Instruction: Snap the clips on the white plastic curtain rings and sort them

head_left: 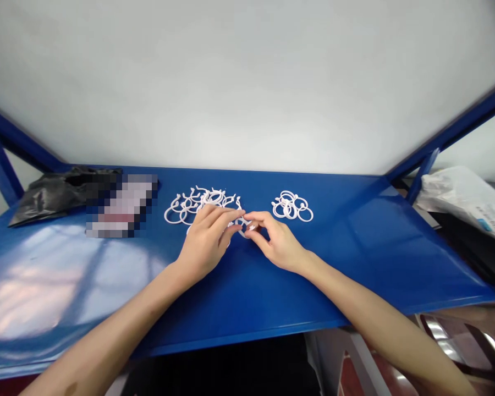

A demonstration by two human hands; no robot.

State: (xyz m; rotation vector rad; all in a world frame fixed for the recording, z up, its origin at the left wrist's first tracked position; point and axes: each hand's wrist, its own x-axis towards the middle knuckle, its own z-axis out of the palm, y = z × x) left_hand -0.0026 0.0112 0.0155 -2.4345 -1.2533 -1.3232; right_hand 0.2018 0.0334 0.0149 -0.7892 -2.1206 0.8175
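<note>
Between both hands is one white plastic curtain ring [242, 230], low over the blue surface. My left hand [208, 236] pinches its left side, and the fingertips partly hide it. My right hand [274, 239] has thumb and forefinger closed on the ring's right side, close to a small knob. Behind and under my left hand lies a loose pile of white curtain rings [183, 208], several with a gap and knobbed ends. A smaller heap of curtain rings [287, 206] rests to the right, beyond my right hand; these look closed into full circles.
The blue shelf [346, 231] ends at a front edge near my forearms, with a pale panel [247, 110] behind it. A black plastic bag [49, 195] and a blurred-out flat object [124, 206] lie at left. At far right sits a white plastic bag [470, 201] beyond a blue post.
</note>
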